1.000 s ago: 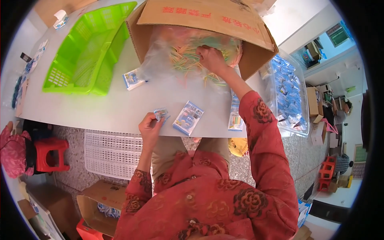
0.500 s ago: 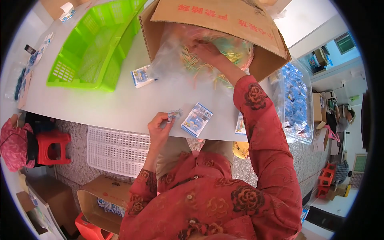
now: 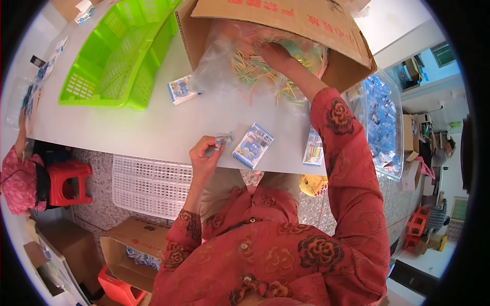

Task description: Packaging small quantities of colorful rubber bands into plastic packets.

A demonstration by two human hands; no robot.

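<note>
My left hand pinches a small clear and blue plastic packet just above the table's near edge. Beside it a larger white and blue packet lies flat. My right hand reaches into a cardboard carton lined with a clear plastic bag. Its fingers curl down among thin coloured sticks; whatever they grip is hidden. Under my right sleeve another packet shows coloured sticks through its front. One more packet rests left of the bag.
A lime green plastic basket stands at the left on the white table. To the right, a clear tub holds many blue packets. Below the table are a white crate and a red stool. Another person's arm appears far left.
My right hand has shifted a little to the right within the sticks, and its fingers look more curled. My left hand still holds the small packet. The whole view has moved slightly.
</note>
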